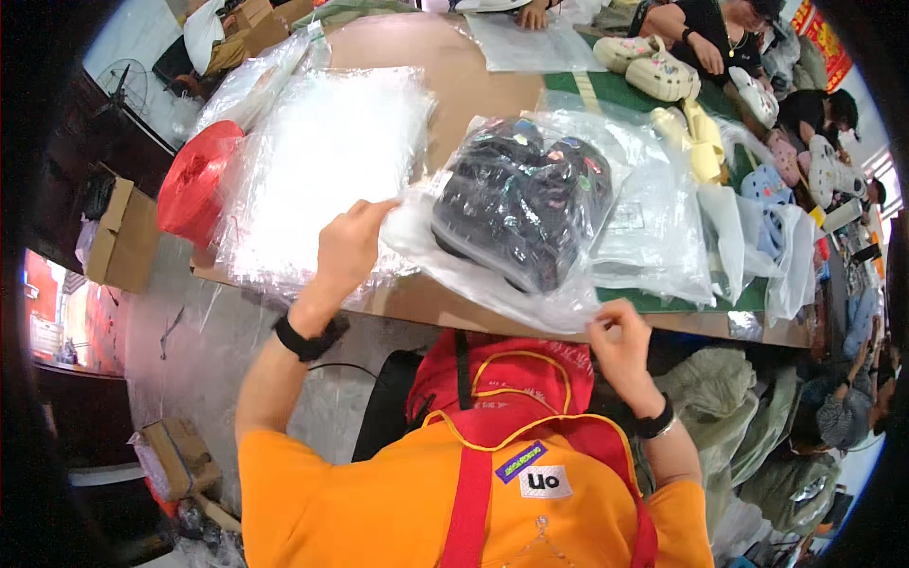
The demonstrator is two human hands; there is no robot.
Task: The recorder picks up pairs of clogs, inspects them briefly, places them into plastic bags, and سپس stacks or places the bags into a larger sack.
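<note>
A pair of black clogs (521, 199) with small colourful charms lies inside a clear plastic bag (473, 284) at the table's near side. With closed fingers, my left hand (350, 241) grips the bag's left edge. My right hand (620, 346) pinches the near right corner of the same bag. Between the two hands the bag's near edge is stretched out and wrinkled. A stack of clear plastic bags (331, 161) lies flat beyond my left hand. Another clear bag (653, 237) lies right beside the clogs.
Left of the stack stands a red roll of plastic twine (199, 185). Yellow slides (701, 137), cream clogs (653, 71) and blue clogs (767, 204) sit on the green mat to the right. Co-workers' hands (704, 52) show along the far side. A cardboard box (123, 232) stands at left.
</note>
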